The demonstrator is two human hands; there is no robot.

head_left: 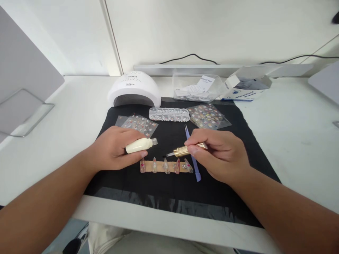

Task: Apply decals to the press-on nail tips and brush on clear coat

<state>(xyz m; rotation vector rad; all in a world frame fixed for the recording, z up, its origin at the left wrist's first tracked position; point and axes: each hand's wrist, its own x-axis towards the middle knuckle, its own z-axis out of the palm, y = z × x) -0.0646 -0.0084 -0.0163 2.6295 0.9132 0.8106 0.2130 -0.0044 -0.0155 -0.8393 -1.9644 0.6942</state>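
My left hand (116, 148) grips a cream nail polish bottle (139, 145), tilted on its side with its uncapped neck pointing right. Between the fingers of my right hand (219, 153) is a nail polish brush (182, 151) with a gold ribbed cap. Its dark bristle tip hovers by the middle one of several decorated press-on nails (166, 165); whether it touches I cannot tell. These nails stand in a row on a tan strip (160, 167). Lilac tweezers (195, 164) lie on the mat, partly under my right hand.
A black mat (143, 188) covers the table's middle. Sticker sheets (141, 124) (209, 116) flank a clear rhinestone case (169, 114). Behind stand a white nail lamp (134, 88), a clear plastic box (182, 84) with packets, and an alcohol pad box (246, 92).
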